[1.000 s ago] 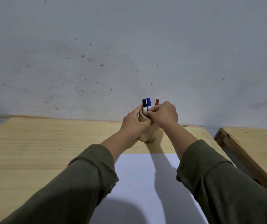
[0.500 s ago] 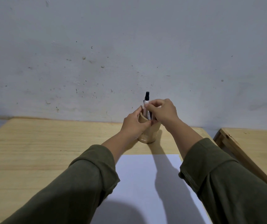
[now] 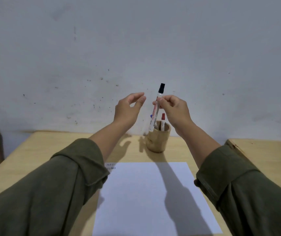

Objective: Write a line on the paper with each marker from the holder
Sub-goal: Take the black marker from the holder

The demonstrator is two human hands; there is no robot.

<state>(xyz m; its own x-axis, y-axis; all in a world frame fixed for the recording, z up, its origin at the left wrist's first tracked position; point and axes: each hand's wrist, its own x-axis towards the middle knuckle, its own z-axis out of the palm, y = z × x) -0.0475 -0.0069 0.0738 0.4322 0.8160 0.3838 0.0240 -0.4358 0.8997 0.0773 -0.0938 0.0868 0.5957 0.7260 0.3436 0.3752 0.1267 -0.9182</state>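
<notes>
A pale grey wall (image 3: 136, 48), scuffed and speckled, fills the upper half of what I see. Below it runs the light wooden table (image 3: 51, 150), with a second wooden surface (image 3: 264, 154) off to my right. On the table in front of me lies the white sheet of paper (image 3: 144, 193), blank apart from small dark print at its far left corner, with shadows of my arms falling across it. My olive-green sleeves (image 3: 51, 184) are pushed up on both forearms.

Beyond the paper's far edge stands the wooden holder (image 3: 158, 140), upright on the table. A red-capped marker (image 3: 163, 122) stands in it, and a bit of blue (image 3: 151, 116) shows just behind the marker I hold.

My right hand (image 3: 173, 109) pinches the black-capped marker (image 3: 156, 108) between thumb and fingertips around its upper barrel. It is in the air, slightly tilted, cap up, its lower end in front of the holder's rim; I cannot tell whether it touches. My left hand (image 3: 127, 109) is raised beside it, fingers loosely curled and spread, holding nothing and close to the marker without touching it.
</notes>
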